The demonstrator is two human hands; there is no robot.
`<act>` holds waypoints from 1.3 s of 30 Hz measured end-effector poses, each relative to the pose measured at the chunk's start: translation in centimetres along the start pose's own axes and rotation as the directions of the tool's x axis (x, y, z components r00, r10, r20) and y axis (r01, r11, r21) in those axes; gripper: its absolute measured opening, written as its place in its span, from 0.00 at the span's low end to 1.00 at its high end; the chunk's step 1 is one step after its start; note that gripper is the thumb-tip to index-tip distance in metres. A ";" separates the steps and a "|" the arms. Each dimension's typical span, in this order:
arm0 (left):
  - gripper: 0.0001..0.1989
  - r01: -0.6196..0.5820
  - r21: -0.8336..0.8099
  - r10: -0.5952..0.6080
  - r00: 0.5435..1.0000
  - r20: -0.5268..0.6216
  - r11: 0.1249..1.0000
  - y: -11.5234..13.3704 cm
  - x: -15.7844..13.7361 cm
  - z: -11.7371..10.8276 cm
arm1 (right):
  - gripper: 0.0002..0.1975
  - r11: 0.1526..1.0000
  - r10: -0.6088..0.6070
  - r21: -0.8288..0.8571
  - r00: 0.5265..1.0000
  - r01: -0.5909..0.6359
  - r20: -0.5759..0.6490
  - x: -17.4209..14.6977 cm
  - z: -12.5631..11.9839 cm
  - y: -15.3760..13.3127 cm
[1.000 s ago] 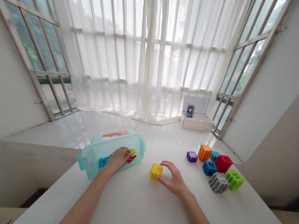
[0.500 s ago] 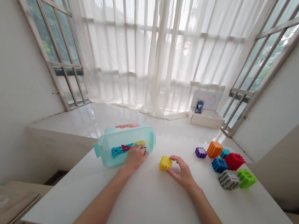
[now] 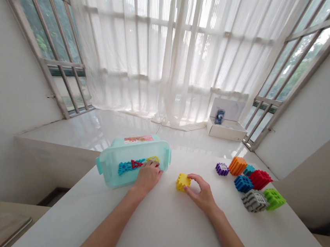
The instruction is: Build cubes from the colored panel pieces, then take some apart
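A pale teal plastic box [image 3: 112, 179] lies tipped with its opening toward me. My left hand [image 3: 148, 176] reaches into it, fingers curled among flat interlocking pieces; what they grip is hidden. Blue pieces [image 3: 125, 168], a red piece [image 3: 137, 164] and a yellow piece [image 3: 153, 159] line the inside. A yellow notched block [image 3: 182, 182] stands on the table to the right of the box. My right hand [image 3: 203, 194] has thumb and index finger on the block's right side, closed on its edges.
At the right stand several assembled blocks: purple [image 3: 222, 169], orange [image 3: 237, 166], blue [image 3: 243, 183], red [image 3: 259, 179], grey [image 3: 254, 201] and green [image 3: 274, 199], with a teal one [image 3: 249, 170] behind. An open white carton [image 3: 226, 132] sits on the sill before the curtain [image 3: 171, 61].
The view has shifted slightly. My left hand stays in the box with its fingers a little shifted among the pieces. My right hand remains at the yellow block.
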State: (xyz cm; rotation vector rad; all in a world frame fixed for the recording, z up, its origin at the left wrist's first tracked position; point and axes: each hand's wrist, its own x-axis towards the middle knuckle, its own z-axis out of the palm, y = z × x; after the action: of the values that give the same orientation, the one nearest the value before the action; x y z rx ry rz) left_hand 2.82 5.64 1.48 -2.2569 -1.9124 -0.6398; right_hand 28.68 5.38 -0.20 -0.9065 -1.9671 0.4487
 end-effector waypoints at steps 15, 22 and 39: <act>0.21 -0.002 -0.919 0.284 0.951 0.120 0.393 3.9 -0.7 -3.4 | 0.15 0.994 -0.091 0.047 0.993 0.095 -0.078 0.1 -1.0 -3.5; 0.19 -0.064 -0.931 0.351 0.934 0.071 0.358 3.9 -1.0 -2.4 | 0.18 0.991 -0.116 0.073 0.993 0.116 -0.002 -0.3 -0.6 -3.6; 0.18 0.165 -0.773 -0.113 0.986 0.121 0.613 -3.5 0.3 -4.4 | 0.09 0.998 -0.056 -0.045 0.984 0.049 -0.171 0.4 -2.2 -1.7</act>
State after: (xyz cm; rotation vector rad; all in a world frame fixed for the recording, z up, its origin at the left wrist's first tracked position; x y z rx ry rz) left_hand -1.55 5.08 4.98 -2.5726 -2.1118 -1.7579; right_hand 29.65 4.48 2.24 -0.8859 -1.8424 0.2909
